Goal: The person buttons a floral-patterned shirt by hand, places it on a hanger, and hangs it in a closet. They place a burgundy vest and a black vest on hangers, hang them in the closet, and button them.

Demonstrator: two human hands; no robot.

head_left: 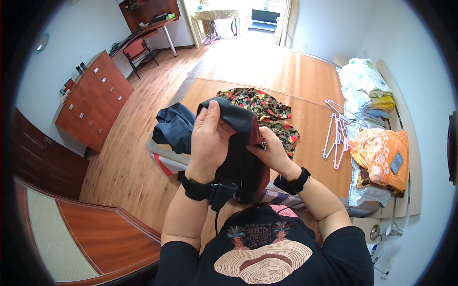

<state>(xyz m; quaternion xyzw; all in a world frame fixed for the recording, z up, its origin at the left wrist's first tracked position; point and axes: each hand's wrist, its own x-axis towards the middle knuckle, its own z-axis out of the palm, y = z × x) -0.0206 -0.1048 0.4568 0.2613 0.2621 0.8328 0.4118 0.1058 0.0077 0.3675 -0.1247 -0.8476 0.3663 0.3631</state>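
Note:
Between my two hands hangs a black garment (238,167) with a dark red part showing near its right side; its exact kind is hard to make out. My left hand (208,143) grips the upper left edge, thumb on top. On the other side my right hand (275,151) pinches the dark red cloth. Just beyond, a floral garment (255,102) in black, red and yellow lies spread on the bed mat (312,95). A crumpled navy garment (174,127) rests on the bed's left corner, beside my left hand.
White and pink hangers (338,136) lie on the mat to the right. Folded bedding (365,78) and an orange patterned textile (379,155), with a phone-like grey object (397,163) on it, line the headboard. A wooden drawer chest (98,102) stands left across the floor.

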